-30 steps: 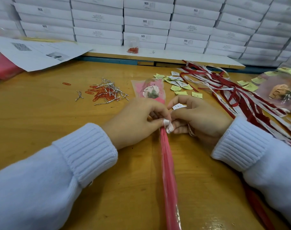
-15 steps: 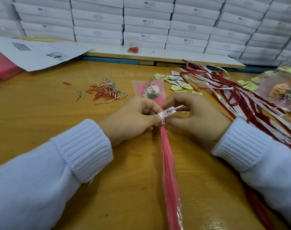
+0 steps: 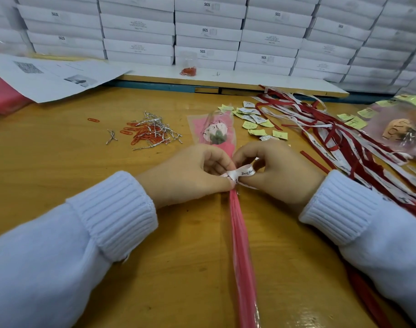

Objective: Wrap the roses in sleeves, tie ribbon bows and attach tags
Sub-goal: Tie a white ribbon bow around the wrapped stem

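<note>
Both hands meet mid-table over one sleeved rose. Left hand (image 3: 190,174) pinches the left loop of a white ribbon (image 3: 243,173). Right hand (image 3: 278,171) pinches the right loop. Fingers are curled onto the ribbon on both sides. The ribbon carries black print (reads "Just for", the rest is hidden by fingers). It sits at the neck of the pink sleeve (image 3: 241,233), where the film gathers tight.

The rose (image 3: 215,133) lies flat on the wooden table (image 3: 60,174), bloom just beyond the knuckles and pointing away from the person. The bloom is pale with dark lettering and green sepals. The sleeve's tail runs straight back toward the person and off the bottom edge. White knit cuffs (image 3: 117,209) on both wrists.

Around it:
- Left of the bloom: a heap of orange paper clips (image 3: 140,136) mixed with silver twist ties (image 3: 154,120), and a single clip (image 3: 93,120) further left.
- Right of the bloom: scattered small tags (image 3: 254,119), yellow-green and white.
- Far right: a long spread of red and white ribbons (image 3: 344,143), with a second wrapped rose (image 3: 398,131) near the table's right edge.
- Back left: printed paper sheets (image 3: 55,76).
- Back: stacked white boxes (image 3: 209,31) marked SGS behind a low shelf, with a small clear tub (image 3: 188,67) of red clips on it.
</note>
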